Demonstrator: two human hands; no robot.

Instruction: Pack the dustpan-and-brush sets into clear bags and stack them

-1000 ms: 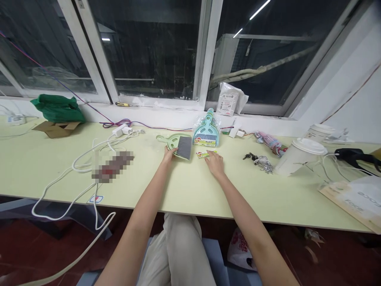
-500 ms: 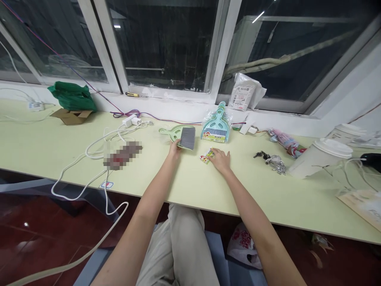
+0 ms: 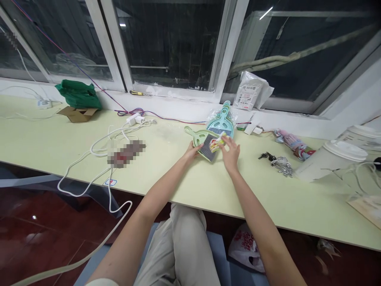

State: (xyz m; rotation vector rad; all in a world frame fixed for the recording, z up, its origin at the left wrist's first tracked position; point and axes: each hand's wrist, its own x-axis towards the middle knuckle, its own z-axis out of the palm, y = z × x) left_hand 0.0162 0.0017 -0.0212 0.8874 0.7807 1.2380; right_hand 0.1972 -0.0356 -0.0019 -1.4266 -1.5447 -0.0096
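Observation:
My left hand (image 3: pixel 191 153) grips the side of a small green dustpan (image 3: pixel 198 136), and a brush with grey bristles (image 3: pixel 206 150) lies nested in it. The set is tilted above the table. Between the fingers of my right hand (image 3: pixel 230 153) is a colourful printed label card (image 3: pixel 216 143), held against the bristles and covering part of them. Just behind, a stack of blue-green dustpan and brush sets (image 3: pixel 222 121) in clear plastic leans by the window wall.
On the right are keys (image 3: pixel 276 163), a folded umbrella (image 3: pixel 293 143) and large paper cups (image 3: pixel 331 161). White cables (image 3: pixel 95 153) and a pixelated object (image 3: pixel 126 154) lie on the left. A cardboard box (image 3: pixel 79 114) with a green bag (image 3: pixel 79 94) stands farther back.
My right hand has lifted the label card off the table and brought it onto the bristles. My left hand has moved the dustpan and brush to the right and turned them.

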